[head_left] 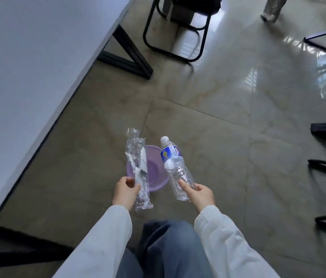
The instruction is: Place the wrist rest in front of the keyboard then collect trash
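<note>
Trash step | left hand [125, 192] grips wrapper [138, 169], right hand [201, 195] grips bottle [176, 168] | next: drop both into basin [156, 167], 12 o'clock.

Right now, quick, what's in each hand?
Left hand: closed on a clear plastic wrapper, above the purple bin.
Right hand: closed on the lower end of a clear water bottle.

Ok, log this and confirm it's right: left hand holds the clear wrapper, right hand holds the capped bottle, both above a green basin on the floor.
One error: the basin is purple, not green, as the head view shows. The rest stands: left hand holds the clear wrapper, right hand holds the capped bottle.
</note>
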`<action>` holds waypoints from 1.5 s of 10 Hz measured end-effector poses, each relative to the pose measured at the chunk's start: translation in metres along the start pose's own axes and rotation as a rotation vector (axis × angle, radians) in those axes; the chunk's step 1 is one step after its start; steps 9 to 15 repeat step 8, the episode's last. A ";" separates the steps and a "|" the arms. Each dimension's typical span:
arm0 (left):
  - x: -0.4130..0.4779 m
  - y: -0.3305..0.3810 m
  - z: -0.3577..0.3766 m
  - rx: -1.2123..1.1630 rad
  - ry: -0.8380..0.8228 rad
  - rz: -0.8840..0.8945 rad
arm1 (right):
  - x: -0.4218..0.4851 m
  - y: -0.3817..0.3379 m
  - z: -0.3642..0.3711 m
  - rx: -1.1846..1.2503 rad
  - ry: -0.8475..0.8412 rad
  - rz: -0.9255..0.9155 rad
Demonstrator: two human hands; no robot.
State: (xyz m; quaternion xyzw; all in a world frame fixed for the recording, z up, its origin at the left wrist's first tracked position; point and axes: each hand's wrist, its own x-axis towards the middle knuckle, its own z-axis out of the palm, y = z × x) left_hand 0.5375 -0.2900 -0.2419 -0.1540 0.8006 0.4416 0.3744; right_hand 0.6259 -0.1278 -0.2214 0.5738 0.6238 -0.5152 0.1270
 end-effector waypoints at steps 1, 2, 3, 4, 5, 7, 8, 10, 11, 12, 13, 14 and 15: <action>0.043 -0.031 0.017 0.080 -0.018 -0.041 | 0.042 0.021 0.025 -0.060 0.002 0.046; 0.083 -0.052 0.030 0.131 -0.035 -0.050 | 0.080 0.034 0.048 -0.115 0.016 0.076; 0.117 -0.068 0.044 0.179 -0.038 -0.055 | 0.113 0.042 0.068 -0.179 0.023 0.084; 0.134 -0.066 0.054 0.214 -0.057 -0.028 | 0.135 0.039 0.078 -0.193 0.032 0.101; 0.147 -0.059 0.062 0.227 -0.078 -0.017 | 0.152 0.031 0.083 -0.179 0.002 0.094; 0.142 -0.036 0.061 0.139 -0.063 -0.016 | 0.152 0.014 0.065 -0.046 -0.025 0.076; 0.123 -0.011 0.057 0.125 -0.024 0.022 | 0.131 -0.005 0.056 0.015 -0.043 0.008; 0.123 -0.011 0.057 0.125 -0.024 0.022 | 0.131 -0.005 0.056 0.015 -0.043 0.008; 0.123 -0.011 0.057 0.125 -0.024 0.022 | 0.131 -0.005 0.056 0.015 -0.043 0.008; 0.123 -0.011 0.057 0.125 -0.024 0.022 | 0.131 -0.005 0.056 0.015 -0.043 0.008; 0.123 -0.011 0.057 0.125 -0.024 0.022 | 0.131 -0.005 0.056 0.015 -0.043 0.008; 0.123 -0.011 0.057 0.125 -0.024 0.022 | 0.131 -0.005 0.056 0.015 -0.043 0.008; 0.123 -0.011 0.057 0.125 -0.024 0.022 | 0.131 -0.005 0.056 0.015 -0.043 0.008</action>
